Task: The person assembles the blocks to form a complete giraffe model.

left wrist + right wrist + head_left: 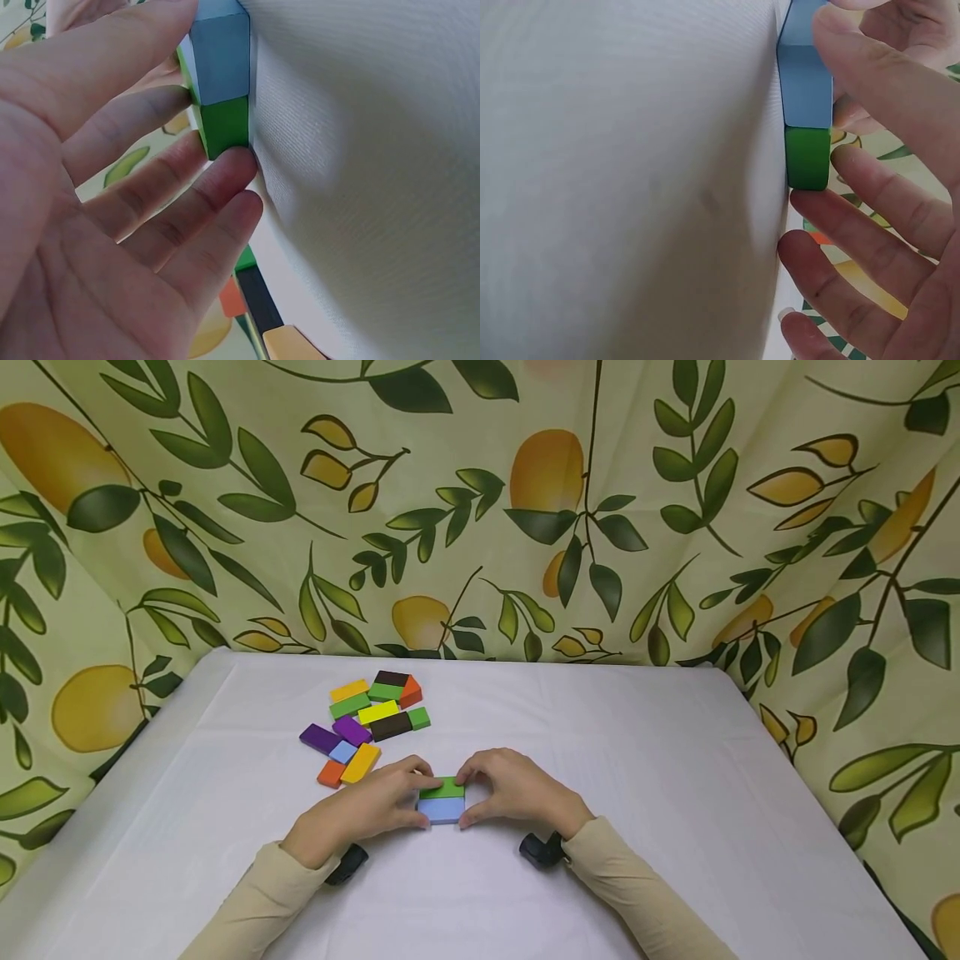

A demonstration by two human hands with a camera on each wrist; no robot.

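A green block and a light blue block lie flat on the white cloth, long sides together, the blue one nearer the body. My left hand grips the pair at its left end; in the left wrist view, its thumb is by the blue block and its fingers reach round the green block. At the right end my right hand holds the same two, thumb against the blue block and fingertips around the green block in the right wrist view.
Left of the hands, farther back, lies a loose cluster of blocks, including a purple block, an orange-yellow block, a dark brown block and a red-orange triangular block. Behind the white-covered table hangs a leaf-and-fruit patterned curtain.
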